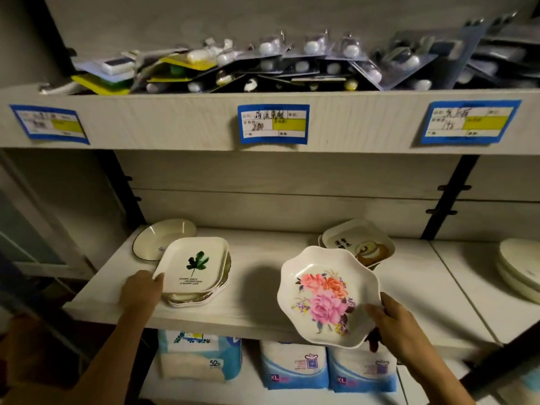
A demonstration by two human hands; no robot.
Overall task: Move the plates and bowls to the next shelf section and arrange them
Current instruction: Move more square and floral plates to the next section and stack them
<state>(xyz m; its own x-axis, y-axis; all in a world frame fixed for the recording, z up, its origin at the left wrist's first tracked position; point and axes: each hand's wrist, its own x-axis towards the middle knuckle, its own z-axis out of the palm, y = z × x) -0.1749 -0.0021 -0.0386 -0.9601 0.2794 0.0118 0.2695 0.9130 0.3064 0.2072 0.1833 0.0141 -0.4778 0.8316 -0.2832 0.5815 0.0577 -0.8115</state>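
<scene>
My right hand point(400, 325) grips the right rim of a scalloped white plate with pink and orange flowers point(327, 296), held tilted above the front edge of the middle shelf point(254, 305). My left hand point(143, 290) holds the near-left corner of a rectangular white plate with a green leaf point(193, 266), which tops a small stack of plates point(195, 298). Behind that stack a round dark-rimmed plate point(159, 239) leans on the shelf. A stack of dishes with a brown print point(358, 244) sits at the back right. In the neighbouring section to the right lies a pile of round white plates point(520, 270).
The upper shelf point(175, 121) holds several blister-packed goods point(292, 65) and carries blue price labels point(273, 124). Dark uprights point(450, 197) divide the shelf sections. Below the middle shelf stand soft blue-and-white packs point(292, 366).
</scene>
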